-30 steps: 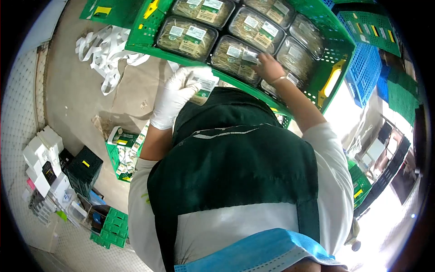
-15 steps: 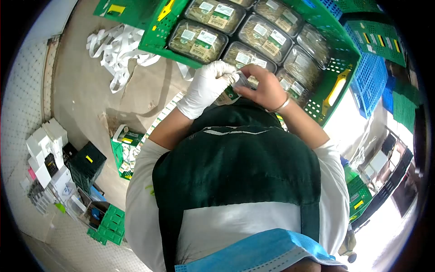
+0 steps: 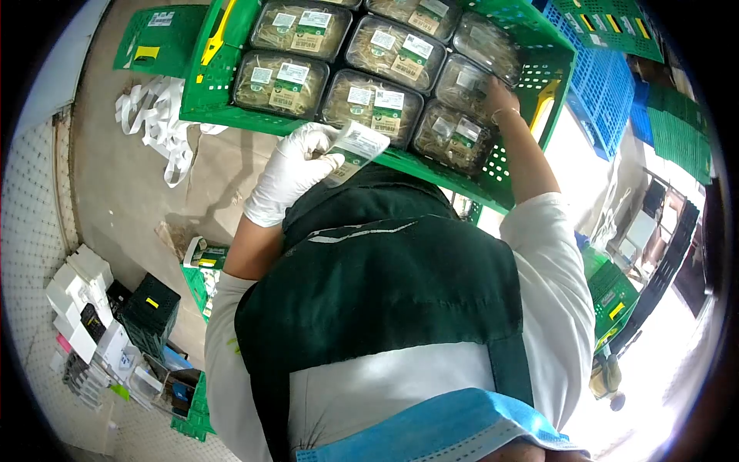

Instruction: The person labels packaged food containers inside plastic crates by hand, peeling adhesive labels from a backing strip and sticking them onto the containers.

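My left hand (image 3: 296,165), in a white glove, is closed around a small stack of printed labels (image 3: 356,150) in white and green, just in front of the crate's near edge. My bare right hand (image 3: 502,100) reaches into the right side of the green crate (image 3: 454,175). It is at the edge of a clear-lidded pack (image 3: 466,81); its fingers are mostly hidden, so I cannot tell whether they grip it. Several labelled packs of pale, stringy contents fill the crate, among them a front-middle pack (image 3: 373,108) and a front-right pack (image 3: 453,138). The pack (image 3: 486,48) at the right shows no label.
White strapping (image 3: 158,127) lies tangled on the floor at left. A small green crate (image 3: 198,285) with cartons stands by my left elbow. Blue crates (image 3: 604,115) and stacked green crates (image 3: 677,127) stand at right. Boxes (image 3: 81,296) and a dark crate (image 3: 152,312) are at lower left.
Both hands were together over the labels. My right hand has left them and moved right into the crate; my left hand keeps the labels, lower and further left. The crate appears shifted left in view.
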The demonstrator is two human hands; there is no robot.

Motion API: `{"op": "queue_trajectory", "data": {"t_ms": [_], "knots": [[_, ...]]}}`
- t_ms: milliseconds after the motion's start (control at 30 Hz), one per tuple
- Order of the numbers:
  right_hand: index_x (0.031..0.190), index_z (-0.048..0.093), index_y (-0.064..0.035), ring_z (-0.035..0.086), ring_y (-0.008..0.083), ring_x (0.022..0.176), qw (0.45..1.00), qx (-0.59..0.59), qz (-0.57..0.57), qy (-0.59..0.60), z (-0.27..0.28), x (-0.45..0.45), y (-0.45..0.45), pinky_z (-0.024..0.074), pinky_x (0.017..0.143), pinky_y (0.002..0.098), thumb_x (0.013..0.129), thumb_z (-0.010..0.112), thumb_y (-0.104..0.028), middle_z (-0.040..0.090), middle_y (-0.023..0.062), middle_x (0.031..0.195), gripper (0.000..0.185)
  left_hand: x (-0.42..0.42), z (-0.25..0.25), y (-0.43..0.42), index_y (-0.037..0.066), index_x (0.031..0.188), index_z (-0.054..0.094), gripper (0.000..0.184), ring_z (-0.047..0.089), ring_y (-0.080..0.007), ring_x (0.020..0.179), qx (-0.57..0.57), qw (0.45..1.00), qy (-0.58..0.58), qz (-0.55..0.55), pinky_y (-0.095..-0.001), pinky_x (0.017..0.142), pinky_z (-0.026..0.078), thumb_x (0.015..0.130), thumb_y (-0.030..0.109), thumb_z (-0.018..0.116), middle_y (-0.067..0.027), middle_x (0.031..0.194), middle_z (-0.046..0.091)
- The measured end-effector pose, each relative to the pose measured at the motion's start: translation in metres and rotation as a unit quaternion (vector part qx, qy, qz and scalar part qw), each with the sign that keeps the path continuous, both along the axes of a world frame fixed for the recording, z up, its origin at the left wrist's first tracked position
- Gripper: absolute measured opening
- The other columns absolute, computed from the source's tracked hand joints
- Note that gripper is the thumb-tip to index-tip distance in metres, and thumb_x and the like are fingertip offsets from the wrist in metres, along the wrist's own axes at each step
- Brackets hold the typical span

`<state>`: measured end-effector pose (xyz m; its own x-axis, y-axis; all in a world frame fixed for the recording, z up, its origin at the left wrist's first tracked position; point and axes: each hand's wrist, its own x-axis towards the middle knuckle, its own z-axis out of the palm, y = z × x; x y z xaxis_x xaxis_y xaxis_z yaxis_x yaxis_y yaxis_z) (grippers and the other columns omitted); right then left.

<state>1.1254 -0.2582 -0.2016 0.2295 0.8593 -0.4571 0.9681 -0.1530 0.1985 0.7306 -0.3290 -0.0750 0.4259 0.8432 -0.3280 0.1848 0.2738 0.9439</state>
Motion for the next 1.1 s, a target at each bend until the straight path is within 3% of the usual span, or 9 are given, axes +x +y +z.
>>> {"op": "queue_trajectory", "data": {"t_ms": [167,333,467,533,600,733,900,967,1100], "knots": [[0.125,0.028,-0.0199,0.039,0.0329,0.109,0.997,0.080,-0.012,-0.004,0.016,-0.011,-0.027,0.0399,0.084,0.0387,0.074,0.053,-0.016,0.031,0.0108,0.127,0.057,0.005,0.008,-0.002,-0.002,0.087,0.055,0.014,0.052,-0.0079,0.081,-0.152,0.969,-0.170,0.098,-0.0201,0.073,0.041,0.074,-0.001,0.056,-0.0039,0.087,0.056],[0.131,0.020,-0.0251,0.009,0.0336,0.125,0.989,-0.120,-0.081,-0.009,0.022,-0.010,-0.015,0.0205,0.099,0.0451,0.071,0.059,-0.036,0.003,0.0054,0.139,0.073,-0.001,-0.006,-0.006,0.000,0.085,0.057,0.010,0.051,-0.0068,0.073,-0.098,0.985,-0.118,0.083,-0.0212,0.068,0.041,0.076,0.005,0.058,-0.0016,0.076,0.058],[0.123,0.036,-0.0179,0.024,0.0327,0.120,0.997,-0.071,0.003,0.002,0.042,-0.028,-0.011,0.0325,0.091,0.0433,0.070,0.059,-0.042,0.024,0.0078,0.134,0.063,0.008,-0.012,0.000,0.000,0.088,0.057,0.013,0.051,-0.0081,0.074,-0.074,0.985,-0.135,0.072,-0.0211,0.069,0.041,0.076,-0.001,0.053,-0.0030,0.082,0.058],[0.108,0.050,-0.0057,0.055,0.0270,0.089,0.943,0.096,0.012,0.319,0.073,-0.078,-0.022,0.0436,0.078,0.0353,0.072,0.061,-0.033,0.057,0.0110,0.097,0.047,0.031,0.021,0.007,-0.001,0.100,0.052,0.026,0.053,-0.0122,0.085,-0.085,0.956,-0.254,0.117,-0.0230,0.076,0.041,0.075,-0.006,0.044,-0.0077,0.092,0.058],[0.102,0.053,-0.0021,0.057,0.0179,0.080,0.789,-0.016,-0.032,0.613,0.106,-0.134,-0.040,0.0452,0.071,0.0287,0.071,0.065,-0.028,0.059,0.0111,0.087,0.042,0.025,-0.007,0.008,-0.002,0.097,0.053,0.023,0.053,-0.0111,0.082,-0.003,0.986,-0.160,0.048,-0.0231,0.074,0.041,0.076,-0.004,0.045,-0.0086,0.090,0.059],[0.084,0.058,-0.0016,0.054,0.0147,0.066,0.825,0.025,0.040,0.562,0.170,-0.192,-0.060,0.0426,0.062,0.0260,0.069,0.066,-0.015,0.057,0.0100,0.071,0.021,0.031,0.024,0.012,-0.001,0.085,0.057,0.019,0.048,-0.0062,0.063,0.006,0.996,0.090,0.022,-0.0228,0.058,0.041,0.077,0.016,0.060,-0.0046,0.071,0.058],[0.082,0.059,-0.0118,0.059,0.0235,0.060,0.896,0.261,0.121,0.339,0.129,-0.077,0.009,0.0478,0.057,0.0330,0.073,0.056,-0.023,0.060,0.0075,0.068,0.014,0.029,0.018,0.004,0.000,0.083,0.055,0.017,0.047,-0.0051,0.061,-0.043,0.998,-0.035,0.019,-0.0209,0.056,0.040,0.076,0.015,0.059,-0.0049,0.072,0.057],[0.099,0.050,-0.0112,0.056,0.0271,0.084,0.948,0.278,0.149,0.030,0.120,-0.012,0.057,0.0467,0.069,0.0378,0.074,0.053,-0.020,0.058,0.0107,0.089,0.027,0.020,0.022,-0.002,0.000,0.083,0.054,0.016,0.048,-0.0053,0.063,-0.161,0.980,-0.101,0.055,-0.0203,0.056,0.040,0.077,0.014,0.058,-0.0046,0.073,0.057],[0.106,0.044,-0.0055,0.048,0.0298,0.101,0.995,0.057,0.078,-0.032,0.056,0.025,0.093,0.0411,0.082,0.0400,0.077,0.043,-0.011,0.051,0.0134,0.107,0.029,0.000,0.020,-0.011,0.000,0.082,0.054,0.011,0.048,-0.0057,0.066,-0.101,0.993,0.010,0.067,-0.0194,0.060,0.039,0.078,0.010,0.053,-0.0031,0.073,0.055]]}}
